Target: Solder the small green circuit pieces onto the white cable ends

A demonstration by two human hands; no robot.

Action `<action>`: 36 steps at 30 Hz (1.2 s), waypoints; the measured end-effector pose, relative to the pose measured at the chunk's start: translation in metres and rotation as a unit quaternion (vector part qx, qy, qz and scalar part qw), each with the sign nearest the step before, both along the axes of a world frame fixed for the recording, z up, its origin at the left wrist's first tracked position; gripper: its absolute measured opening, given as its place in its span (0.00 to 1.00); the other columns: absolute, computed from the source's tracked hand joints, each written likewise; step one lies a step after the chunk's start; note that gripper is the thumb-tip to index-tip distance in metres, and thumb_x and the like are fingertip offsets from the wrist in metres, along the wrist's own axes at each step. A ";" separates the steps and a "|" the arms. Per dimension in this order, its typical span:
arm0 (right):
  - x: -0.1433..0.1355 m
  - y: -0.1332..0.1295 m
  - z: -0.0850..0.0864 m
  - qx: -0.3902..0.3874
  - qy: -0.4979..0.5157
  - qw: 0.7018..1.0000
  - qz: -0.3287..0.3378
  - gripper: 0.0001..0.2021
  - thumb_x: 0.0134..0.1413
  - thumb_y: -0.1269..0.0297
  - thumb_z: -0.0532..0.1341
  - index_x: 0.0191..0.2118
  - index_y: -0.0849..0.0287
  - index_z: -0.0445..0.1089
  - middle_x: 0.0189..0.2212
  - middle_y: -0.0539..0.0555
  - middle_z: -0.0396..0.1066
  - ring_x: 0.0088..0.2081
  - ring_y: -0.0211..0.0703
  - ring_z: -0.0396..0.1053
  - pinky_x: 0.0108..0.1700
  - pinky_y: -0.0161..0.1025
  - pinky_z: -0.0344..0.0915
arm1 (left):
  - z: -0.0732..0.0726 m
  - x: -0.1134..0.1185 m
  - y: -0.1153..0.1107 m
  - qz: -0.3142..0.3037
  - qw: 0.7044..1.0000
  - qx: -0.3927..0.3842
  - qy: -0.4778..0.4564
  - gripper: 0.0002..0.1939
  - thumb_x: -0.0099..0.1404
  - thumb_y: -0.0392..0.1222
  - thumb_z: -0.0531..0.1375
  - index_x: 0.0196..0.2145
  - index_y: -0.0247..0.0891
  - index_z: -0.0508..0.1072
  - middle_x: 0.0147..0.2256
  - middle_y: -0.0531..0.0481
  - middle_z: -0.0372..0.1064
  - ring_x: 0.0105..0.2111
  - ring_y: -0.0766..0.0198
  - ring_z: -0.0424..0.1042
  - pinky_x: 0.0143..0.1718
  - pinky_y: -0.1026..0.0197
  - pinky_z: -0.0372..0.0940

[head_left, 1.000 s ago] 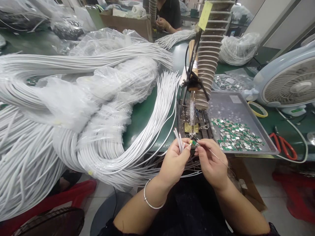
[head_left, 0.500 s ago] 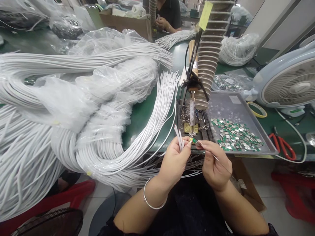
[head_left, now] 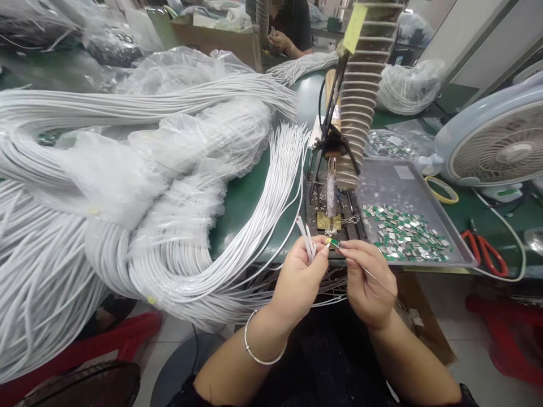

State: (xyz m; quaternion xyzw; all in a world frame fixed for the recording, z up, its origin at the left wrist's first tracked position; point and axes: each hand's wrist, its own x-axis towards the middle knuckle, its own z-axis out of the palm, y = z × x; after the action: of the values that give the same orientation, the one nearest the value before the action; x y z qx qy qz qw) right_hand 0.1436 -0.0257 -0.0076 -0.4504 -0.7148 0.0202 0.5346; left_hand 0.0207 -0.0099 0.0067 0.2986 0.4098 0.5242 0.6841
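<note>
My left hand [head_left: 299, 277] is closed round several short white cable ends [head_left: 306, 237], their cut tips sticking up above the knuckles. Between its thumb and forefinger, one cable end with a yellow part meets a small green circuit board [head_left: 335, 242]. My right hand [head_left: 370, 282] pinches the board's other end, the fingertips hiding part of it. A thin grey wire [head_left: 375, 278], which looks like solder, runs through the right hand. Just beyond the board, the tip of a soldering iron [head_left: 332, 198] points down from its stand above a yellow sponge [head_left: 324, 220].
Bundled white cables [head_left: 169, 271], partly in plastic, cover the left bench. A ribbed hose [head_left: 360, 96] hangs behind the iron. On the right are a grey tray [head_left: 403, 172] holding many boards, red-handled cutters [head_left: 487, 254], a tape roll [head_left: 442, 190] and a fan [head_left: 504, 135]. A co-worker [head_left: 292, 28] sits opposite.
My right fingertips have moved slightly left and now cover the metal end of the board that showed before. The left hand keeps its hold on the cables.
</note>
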 end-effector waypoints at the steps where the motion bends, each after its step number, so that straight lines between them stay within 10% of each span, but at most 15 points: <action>1: 0.000 0.000 0.000 -0.001 0.000 1.000 0.000 0.13 0.54 0.78 0.55 0.42 0.56 0.69 0.37 0.56 0.73 0.40 0.43 0.72 0.40 0.44 0.72 | 0.000 0.000 0.000 -0.001 1.000 -0.001 -0.003 0.04 0.58 0.36 0.60 0.27 0.36 0.68 0.37 0.50 0.69 0.29 0.71 0.64 0.36 0.64 0.61; 36: -0.005 0.014 0.005 0.029 -0.016 0.999 -0.030 0.11 0.56 0.74 0.55 0.41 0.55 0.70 0.36 0.56 0.73 0.38 0.45 0.72 0.39 0.47 0.73 | 0.007 0.000 0.012 0.009 1.000 0.008 -0.007 0.05 0.55 0.37 0.63 0.28 0.36 0.69 0.31 0.54 0.67 0.23 0.75 0.61 0.31 0.67 0.61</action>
State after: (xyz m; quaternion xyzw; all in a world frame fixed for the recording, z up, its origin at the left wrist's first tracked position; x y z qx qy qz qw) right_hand 0.1389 -0.0122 -0.0022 -0.4565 -0.7096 -0.0235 0.5362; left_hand 0.0209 0.0024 0.0134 0.2968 0.4034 0.5354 0.6802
